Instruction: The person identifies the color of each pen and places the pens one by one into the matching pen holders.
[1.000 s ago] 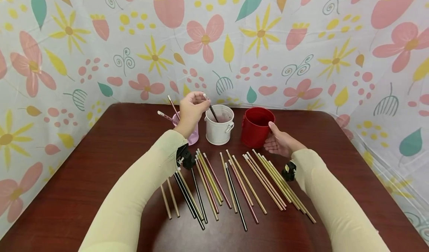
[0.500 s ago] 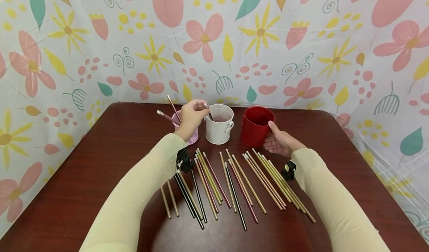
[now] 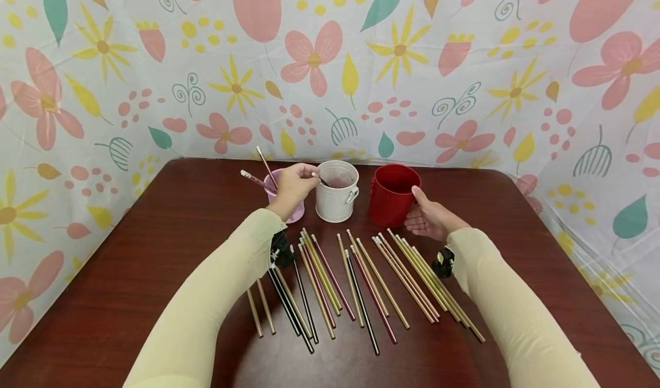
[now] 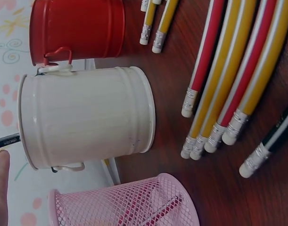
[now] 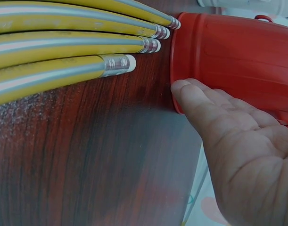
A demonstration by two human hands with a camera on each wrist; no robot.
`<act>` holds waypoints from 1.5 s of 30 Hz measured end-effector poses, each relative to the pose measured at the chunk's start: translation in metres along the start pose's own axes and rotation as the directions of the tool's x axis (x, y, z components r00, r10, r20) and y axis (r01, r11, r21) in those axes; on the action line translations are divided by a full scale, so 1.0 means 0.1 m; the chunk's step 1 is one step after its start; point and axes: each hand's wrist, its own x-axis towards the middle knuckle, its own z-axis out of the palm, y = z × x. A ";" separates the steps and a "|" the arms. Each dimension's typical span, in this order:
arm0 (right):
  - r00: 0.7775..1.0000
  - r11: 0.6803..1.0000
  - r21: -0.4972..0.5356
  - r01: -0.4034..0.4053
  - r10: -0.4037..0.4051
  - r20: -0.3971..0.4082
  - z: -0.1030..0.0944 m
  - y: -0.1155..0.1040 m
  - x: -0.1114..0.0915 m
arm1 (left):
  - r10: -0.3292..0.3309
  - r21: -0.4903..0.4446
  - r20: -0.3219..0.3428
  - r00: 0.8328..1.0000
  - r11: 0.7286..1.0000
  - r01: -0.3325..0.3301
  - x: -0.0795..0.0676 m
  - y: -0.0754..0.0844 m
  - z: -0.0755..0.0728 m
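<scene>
My left hand (image 3: 293, 188) pinches a black pencil (image 3: 323, 181) near its white eraser end. The pencil leans low over the left rim of the white bucket (image 3: 335, 203), its far end inside. In the left wrist view, the black pencil (image 4: 6, 141) crosses the bucket's rim beside a fingertip. My right hand (image 3: 434, 217) rests against the right side of the red bucket (image 3: 388, 209), thumb by the rim. In the right wrist view, the fingers of this hand (image 5: 247, 146) lie extended along the red wall.
A pink mesh cup (image 3: 298, 212) with a couple of pencils stands left of the white bucket, partly behind the left hand. Several yellow, red and black pencils (image 3: 368, 287) lie fanned across the brown table (image 3: 154, 273). A floral cloth (image 3: 330, 107) hangs behind.
My left hand has lowered beside the white bucket, and the black pencil has tilted from steep to nearly flat over the rim. The right hand and red bucket stay put.
</scene>
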 end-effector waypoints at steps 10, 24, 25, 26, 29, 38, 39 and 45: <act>1.000 1.000 -0.015 -0.002 0.002 0.003 0.01 -0.03 0.02 | -0.060 -0.052 0.059 0.996 0.997 0.063 0.01 -0.07 -0.17; 1.000 1.000 -0.013 -0.008 0.008 0.017 0.03 -0.03 0.02 | -0.186 0.179 0.623 0.760 0.979 0.093 -0.16 -0.49 -0.57; 1.000 1.000 -0.014 -0.006 0.006 0.017 0.02 -0.02 0.02 | -0.198 0.204 0.649 0.734 0.975 0.082 -0.19 -0.49 -0.59; 1.000 1.000 -0.015 -0.006 0.006 0.015 0.02 -0.02 0.02 | -0.235 0.256 0.662 0.712 0.963 0.080 -0.29 -0.31 -0.63; 1.000 1.000 -0.017 -0.008 0.008 0.012 0.03 -0.02 0.01 | -0.286 0.330 0.710 0.644 0.942 0.053 -0.38 -0.31 -0.70; 1.000 1.000 -0.027 -0.001 0.001 0.007 0.03 -0.01 0.01 | -0.487 0.542 0.731 0.477 0.840 0.026 -0.53 -0.37 -0.89; 1.000 1.000 -0.028 -0.001 0.001 0.007 0.03 -0.02 0.01 | -0.501 0.556 0.727 0.469 0.831 0.024 -0.54 -0.37 -0.90; 1.000 1.000 -0.029 -0.002 0.002 0.005 0.03 -0.02 0.00 | -0.570 0.662 0.634 0.523 0.750 0.014 -0.63 -0.43 -0.92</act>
